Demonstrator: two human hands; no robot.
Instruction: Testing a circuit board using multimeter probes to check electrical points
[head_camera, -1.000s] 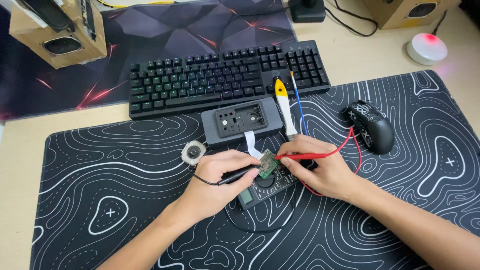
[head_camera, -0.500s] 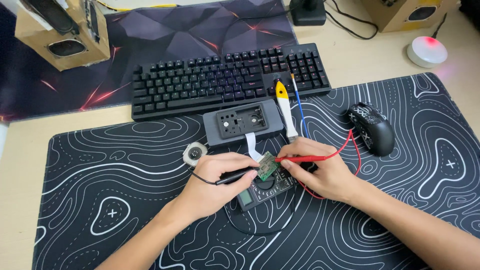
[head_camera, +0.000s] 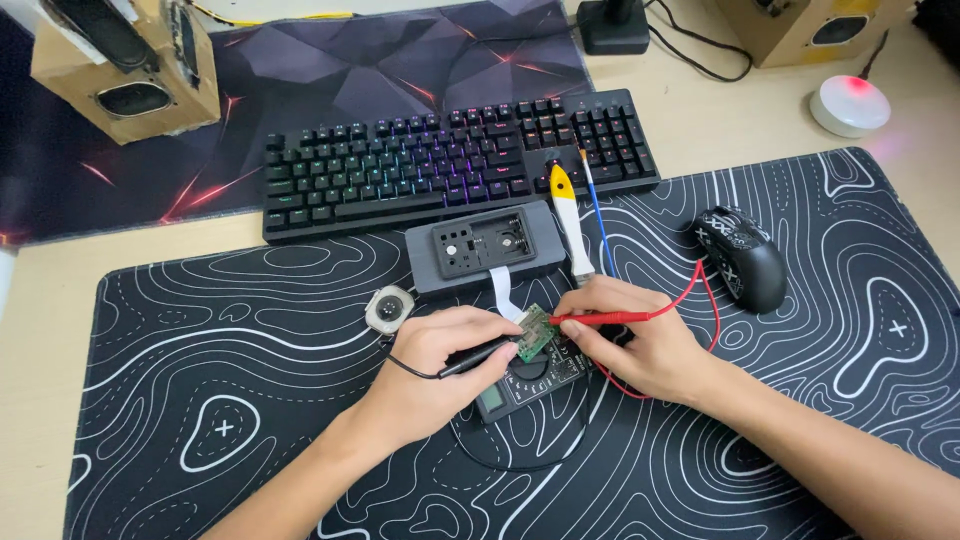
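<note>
Holding two probes over one small green circuit board (head_camera: 536, 331), above a dark multimeter (head_camera: 530, 380) on the patterned mat (head_camera: 250, 400): left hand (head_camera: 440, 370) grip closed on the black probe (head_camera: 475, 356), right hand (head_camera: 640, 340) grip closed on the red probe (head_camera: 600, 319). Farther: one opened grey case (head_camera: 487, 248), one round part (head_camera: 389, 308), one mouse (head_camera: 742, 256), one keyboard (head_camera: 440, 160), two cardboard speakers (head_camera: 125, 60) on the table (head_camera: 40, 300).

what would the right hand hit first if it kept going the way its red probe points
The right hand points its red probe leftward at the small green circuit board, so that comes first. Just past it is the left hand with the black probe. Depth is hard to judge.
</note>
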